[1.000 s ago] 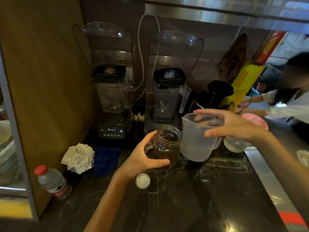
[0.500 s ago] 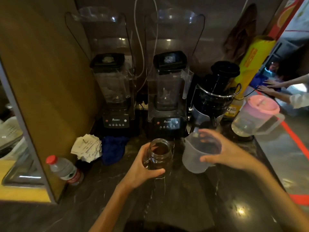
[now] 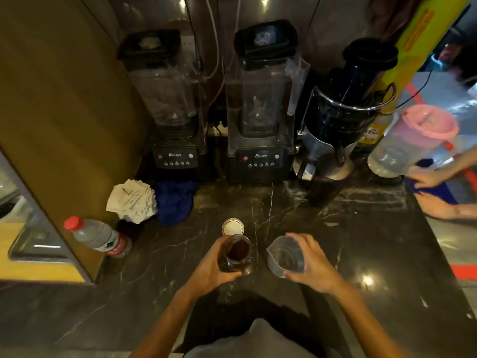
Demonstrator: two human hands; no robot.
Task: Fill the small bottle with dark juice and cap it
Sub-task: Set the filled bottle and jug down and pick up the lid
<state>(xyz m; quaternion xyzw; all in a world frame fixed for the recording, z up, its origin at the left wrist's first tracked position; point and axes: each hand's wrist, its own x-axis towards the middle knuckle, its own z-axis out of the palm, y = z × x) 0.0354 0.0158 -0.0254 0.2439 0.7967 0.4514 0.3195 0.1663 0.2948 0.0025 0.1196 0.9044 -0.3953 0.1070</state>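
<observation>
A small glass bottle [image 3: 236, 254] stands upright on the dark marble counter [image 3: 361, 241], open at the top and nearly full of dark juice. My left hand [image 3: 213, 268] wraps around its left side. Just behind it the white round cap [image 3: 232, 227] lies flat on the counter, apart from the bottle. To the right, my right hand [image 3: 313, 264] grips a clear plastic measuring jug [image 3: 284, 257], which looks empty and stands upright.
Two black blenders [image 3: 260, 104] and a dark juicer [image 3: 343, 107] line the back wall. A blue cloth [image 3: 174, 201], folded papers [image 3: 131, 200] and a red-capped water bottle [image 3: 96, 236] sit left. Another person's hands [image 3: 428, 179] wipe beside a pink-lidded pitcher [image 3: 413, 140] at the right.
The view has tilted downward and the bottle and jug now sit closer to me. My right hand shifted from over the jug's rim to gripping its side. The cap is back in view.
</observation>
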